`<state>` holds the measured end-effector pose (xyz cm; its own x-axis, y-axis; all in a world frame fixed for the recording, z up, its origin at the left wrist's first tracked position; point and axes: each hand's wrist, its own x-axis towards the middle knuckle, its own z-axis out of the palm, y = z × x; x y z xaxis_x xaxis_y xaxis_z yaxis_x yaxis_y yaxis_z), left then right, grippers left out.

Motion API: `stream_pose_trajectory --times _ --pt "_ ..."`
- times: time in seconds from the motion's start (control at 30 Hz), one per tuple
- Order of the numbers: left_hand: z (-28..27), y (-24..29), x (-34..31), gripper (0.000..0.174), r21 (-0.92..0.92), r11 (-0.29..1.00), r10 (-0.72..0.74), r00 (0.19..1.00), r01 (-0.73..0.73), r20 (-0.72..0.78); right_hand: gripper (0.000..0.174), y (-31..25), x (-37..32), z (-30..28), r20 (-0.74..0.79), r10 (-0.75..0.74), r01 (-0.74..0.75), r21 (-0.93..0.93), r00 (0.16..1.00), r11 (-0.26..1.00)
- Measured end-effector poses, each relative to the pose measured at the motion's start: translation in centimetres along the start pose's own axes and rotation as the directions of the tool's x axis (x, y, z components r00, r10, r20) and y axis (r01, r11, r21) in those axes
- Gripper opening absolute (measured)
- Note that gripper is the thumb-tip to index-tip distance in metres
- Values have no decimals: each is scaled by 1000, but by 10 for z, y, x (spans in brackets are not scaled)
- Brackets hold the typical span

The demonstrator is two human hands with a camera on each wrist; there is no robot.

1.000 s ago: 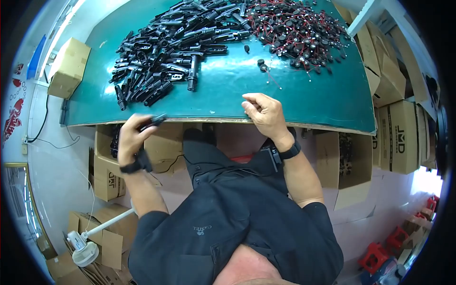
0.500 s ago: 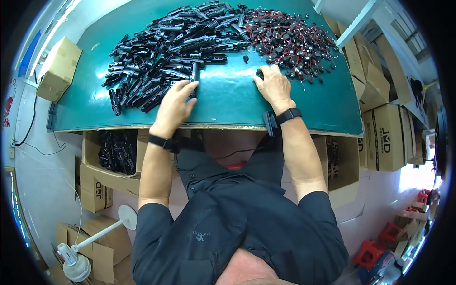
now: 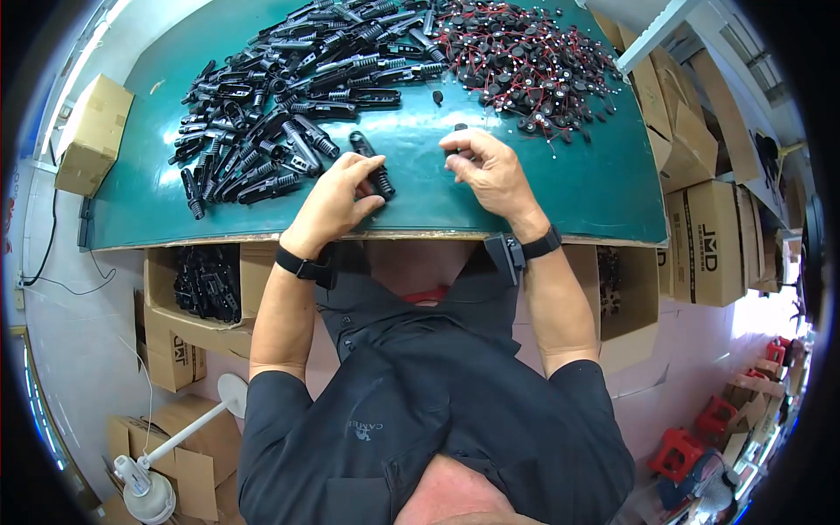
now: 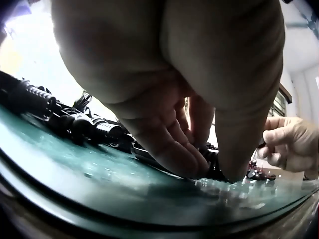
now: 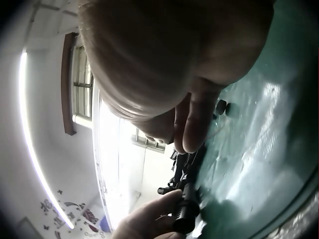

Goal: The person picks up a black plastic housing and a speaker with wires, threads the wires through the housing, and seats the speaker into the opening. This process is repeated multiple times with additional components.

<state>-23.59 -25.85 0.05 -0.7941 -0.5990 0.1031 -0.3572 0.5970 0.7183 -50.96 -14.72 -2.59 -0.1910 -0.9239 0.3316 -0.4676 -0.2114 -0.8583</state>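
Near the table's front, my left hand (image 3: 337,194) grips a black plastic housing with a ribbed end (image 3: 382,181), its fingers and thumb on either side. The right wrist view catches the ribbed end (image 5: 185,217) of this housing poking out past the left fingers. To the right, my right hand (image 3: 497,175) pinches a small round black part (image 3: 452,154) between thumb and fingers, which mostly hide it. Several like housings lie in a heap (image 3: 262,131) at left. A pile of round black parts with red wires (image 3: 534,70) spreads at back right.
The green tabletop (image 3: 411,206) ends at a worn front edge. One loose black part (image 3: 437,97) lies between the heaps. Below are open cartons, one with black pieces (image 3: 207,284) at left, another (image 3: 628,328) at right. A small carton (image 3: 94,136) stands on the left side.
My left hand has come from beyond the front edge, where it had a black piece, to another housing, now drawn nearer and tilted. The right hand reached to the loose round parts, then came back slightly.
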Motion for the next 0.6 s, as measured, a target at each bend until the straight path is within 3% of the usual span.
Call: stream_pose_trajectory --times 0.1,0.13,0.27,0.33,0.37,0.47,0.6 --pt "1 0 3 65 -76 996 47 998 -45 28 23 1 -11 13 69 153 -167 528 986 833" --pt "2 -1 3 64 -39 998 45 999 -44 23 23 3 -15 14 69 158 -170 529 985 831" --pt "7 -5 8 61 129 989 75 997 -72 -12 25 5 -22 9 90 250 -266 337 964 903" --pt "9 -7 7 58 316 943 133 990 -108 -57 29 3 -26 2 31 111 -111 -3 993 994" --pt "9 -5 7 58 315 943 133 990 -109 -55 31 3 -28 0 19 34 -30 -178 999 983" --pt "6 5 6 53 504 854 211 971 -128 -110 30 2 -32 2 -57 -56 34 -335 997 942" --pt "8 9 2 50 560 819 251 956 -128 -150 27 -1 -34 3 -98 -100 43 -469 990 882"
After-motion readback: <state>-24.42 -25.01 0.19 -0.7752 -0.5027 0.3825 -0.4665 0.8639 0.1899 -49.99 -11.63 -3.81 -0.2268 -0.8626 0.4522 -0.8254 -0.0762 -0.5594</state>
